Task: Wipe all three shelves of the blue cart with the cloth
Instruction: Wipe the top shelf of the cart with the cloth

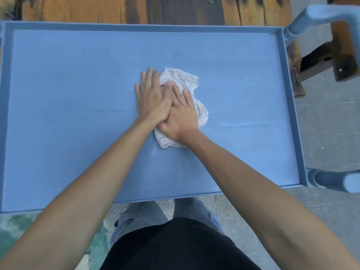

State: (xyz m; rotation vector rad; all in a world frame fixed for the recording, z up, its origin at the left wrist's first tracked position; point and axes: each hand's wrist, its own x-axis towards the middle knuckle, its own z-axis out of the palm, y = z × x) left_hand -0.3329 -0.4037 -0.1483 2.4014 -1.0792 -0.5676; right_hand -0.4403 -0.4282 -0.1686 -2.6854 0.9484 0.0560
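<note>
Seen from above: top shelf (58, 78) of the blue cart (290, 106), with raised rim all around. Near the middle of this shelf, a crumpled white cloth (187, 80), lying flat on the blue surface. Pressed on the cloth, right hand (180, 115), fingers straight and relaxed, not curled. Partly under it, left hand (153, 96), fingers also stretched flat, fingertips touching shelf just beside the cloth. Beyond the far rim, worn wooden boards (97, 8).
</note>
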